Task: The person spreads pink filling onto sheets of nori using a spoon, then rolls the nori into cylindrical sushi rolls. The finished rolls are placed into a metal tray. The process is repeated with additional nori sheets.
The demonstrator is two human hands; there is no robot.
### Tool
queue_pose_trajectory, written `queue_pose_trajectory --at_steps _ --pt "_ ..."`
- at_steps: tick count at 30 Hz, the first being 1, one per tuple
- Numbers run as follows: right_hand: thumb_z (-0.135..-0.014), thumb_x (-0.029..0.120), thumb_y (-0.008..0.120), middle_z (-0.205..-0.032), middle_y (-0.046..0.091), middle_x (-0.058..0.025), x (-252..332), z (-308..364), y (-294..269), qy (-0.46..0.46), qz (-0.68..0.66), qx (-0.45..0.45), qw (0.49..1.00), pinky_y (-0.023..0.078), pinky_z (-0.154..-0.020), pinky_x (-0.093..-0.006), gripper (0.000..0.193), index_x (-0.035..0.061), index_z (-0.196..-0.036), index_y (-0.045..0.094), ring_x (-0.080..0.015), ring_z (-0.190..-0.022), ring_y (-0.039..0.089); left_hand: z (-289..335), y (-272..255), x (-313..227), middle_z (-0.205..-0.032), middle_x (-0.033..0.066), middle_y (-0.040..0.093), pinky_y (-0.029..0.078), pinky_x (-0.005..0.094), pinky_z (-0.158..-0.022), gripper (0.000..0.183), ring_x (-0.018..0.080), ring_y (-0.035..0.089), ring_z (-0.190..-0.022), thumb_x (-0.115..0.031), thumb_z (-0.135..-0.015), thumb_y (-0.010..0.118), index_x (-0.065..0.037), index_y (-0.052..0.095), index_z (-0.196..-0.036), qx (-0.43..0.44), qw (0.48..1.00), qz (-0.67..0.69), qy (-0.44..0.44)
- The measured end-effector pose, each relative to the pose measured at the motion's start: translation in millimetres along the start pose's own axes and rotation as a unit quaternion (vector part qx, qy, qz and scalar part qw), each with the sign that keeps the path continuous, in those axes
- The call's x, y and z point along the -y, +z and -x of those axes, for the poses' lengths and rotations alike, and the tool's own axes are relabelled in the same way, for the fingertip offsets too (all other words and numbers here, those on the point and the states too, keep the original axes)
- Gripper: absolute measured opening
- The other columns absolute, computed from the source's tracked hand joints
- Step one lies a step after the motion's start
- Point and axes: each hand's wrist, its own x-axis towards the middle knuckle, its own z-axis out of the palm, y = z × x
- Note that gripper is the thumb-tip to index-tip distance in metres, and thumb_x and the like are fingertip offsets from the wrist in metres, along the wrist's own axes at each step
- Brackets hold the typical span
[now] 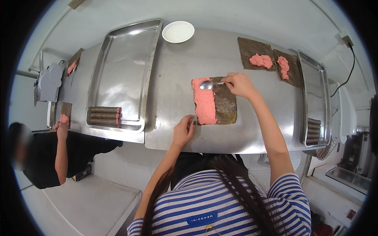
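Observation:
A dark green nori sheet (226,104) lies flat on the steel table in front of me. Pink minced paste (204,105) covers its left half in a wide band. My right hand (239,84) grips the handle of a metal spoon (206,85), whose bowl rests on the paste near the far edge. Beside the sheet's near left corner, my left hand (184,130) rests on the table with its fingers loosely bent and apart, holding nothing.
A steel tray (130,51) with several nori rolls (104,116) stands left; another tray (315,78) with rolls (313,131) stands right. A white bowl (178,32) sits at the back. Two paste-topped nori sheets (254,51) lie far right. A co-worker's hands (61,129) work at far left.

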Motion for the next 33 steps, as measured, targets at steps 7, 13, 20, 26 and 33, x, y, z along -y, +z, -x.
queue_pose_trajectory --at_steps 7,13,20,26,33 --pt "-0.080 0.012 0.054 -0.087 0.064 -0.0103 2.5 -11.3 8.6 0.057 0.008 -0.081 0.995 0.048 -0.070 -0.0447 0.021 0.0104 -0.094 0.070 -0.0331 -0.081 0.062 -0.1 -2.0 -4.1 -0.075 0.0071 0.061 0.048 0.0323 -0.058 0.025 0.0196 0.060 -0.058 -0.010 -0.083 0.060 -0.009 0.058 -0.107 -0.004 1.000 -0.002 0.010" --pt "-0.084 0.012 0.052 -0.092 0.065 -0.0106 10.3 17.8 13.1 0.038 -0.004 -0.018 0.999 0.049 -0.072 -0.0447 0.021 0.0077 -0.097 0.068 -0.0332 -0.083 0.062 -1.7 -1.4 -4.2 -0.071 0.0076 0.059 0.047 0.0311 -0.055 0.022 0.0183 0.058 -0.055 -0.009 -0.084 0.058 -0.006 0.058 -0.105 -0.009 1.000 -0.005 0.016" --pt "-0.084 0.009 0.053 -0.091 0.062 -0.0100 41.4 82.0 30.4 0.057 0.012 0.042 0.997 0.050 -0.066 -0.0445 0.023 0.0065 -0.104 0.063 -0.0330 -0.076 0.062 -0.1 0.8 -2.4 -0.069 0.0084 0.059 0.046 0.0307 -0.054 0.020 0.0180 0.058 -0.054 -0.006 -0.084 0.056 -0.005 0.059 -0.104 -0.022 0.999 0.021 0.021" --pt "-0.077 0.006 0.054 -0.080 0.057 -0.0099 63.8 130.7 47.5 0.008 0.033 -0.006 0.999 0.050 -0.054 -0.0416 0.022 0.0053 -0.098 0.059 -0.0296 -0.065 0.063 -0.5 0.3 -0.9 -0.077 0.0086 0.062 0.049 0.0321 -0.058 0.020 0.0202 0.061 -0.061 -0.005 -0.082 0.058 -0.006 0.060 -0.102 -0.012 1.000 0.001 0.017" --pt "-0.074 0.004 0.054 -0.082 0.056 -0.0095 84.9 154.1 55.5 -0.010 0.010 -0.002 1.000 0.051 -0.054 -0.0388 0.030 0.0037 -0.104 0.057 -0.0276 -0.069 0.063 0.7 1.3 2.7 -0.081 0.0106 0.063 0.049 0.0339 -0.061 0.020 0.0233 0.061 -0.065 -0.004 -0.083 0.056 -0.006 0.061 -0.102 -0.015 1.000 0.013 0.016"
